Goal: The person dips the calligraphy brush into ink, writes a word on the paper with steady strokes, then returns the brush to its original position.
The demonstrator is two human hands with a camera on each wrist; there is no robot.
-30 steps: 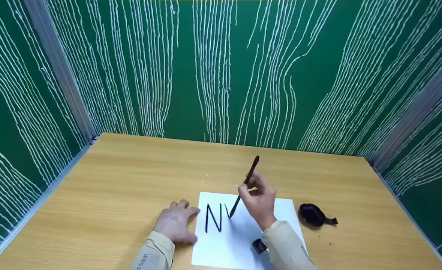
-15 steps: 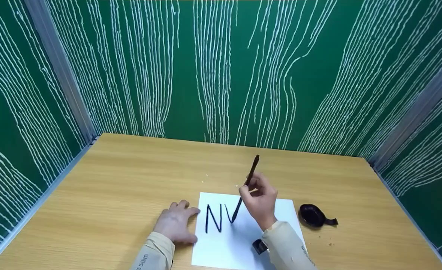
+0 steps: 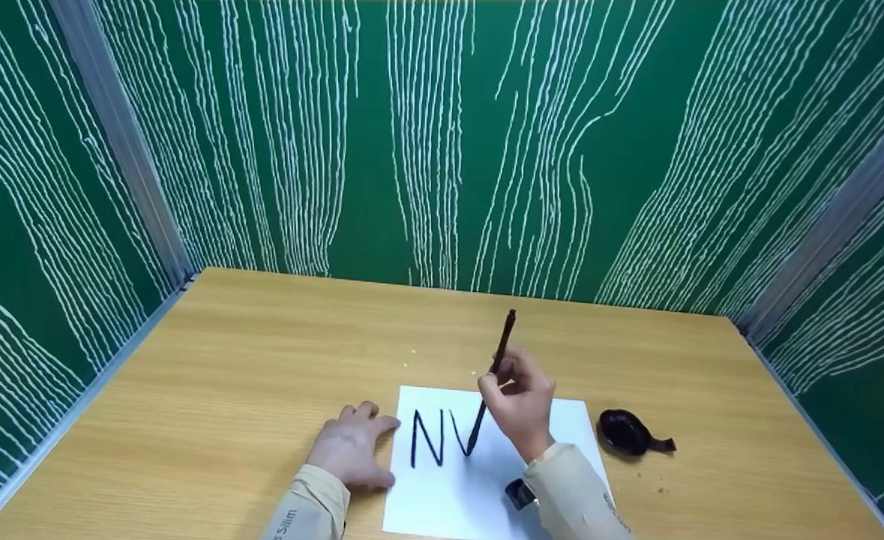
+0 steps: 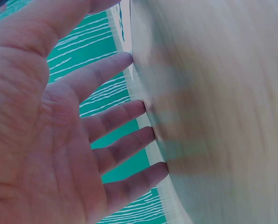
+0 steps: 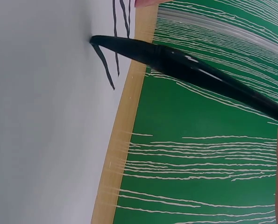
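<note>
My right hand [image 3: 524, 405] pinches a dark, slender calligraphy brush [image 3: 503, 345] between thumb and fingers, its shaft leaning up and to the right. In the right wrist view the black brush tip [image 5: 106, 43] bends against the white paper [image 5: 40, 130] at the end of a slanting stroke. On the sheet [image 3: 427, 502] a black letter N [image 3: 427, 438] stands left of that stroke. My left hand [image 3: 348, 446] rests with fingers spread at the paper's left edge. The left wrist view shows its fingertips [image 4: 139, 106] at the table surface.
A small black dish [image 3: 623, 431] with a short handle sits just right of the paper on the wooden table [image 3: 209, 405]. Small light crumbs lie beyond the sheet, and darker specks near the dish. Green walls [image 3: 367, 150] with white lines enclose the back and sides.
The brush tip has moved down and slightly right across the paper, and the slanting stroke beside the N has grown longer. My left hand has stayed in place.
</note>
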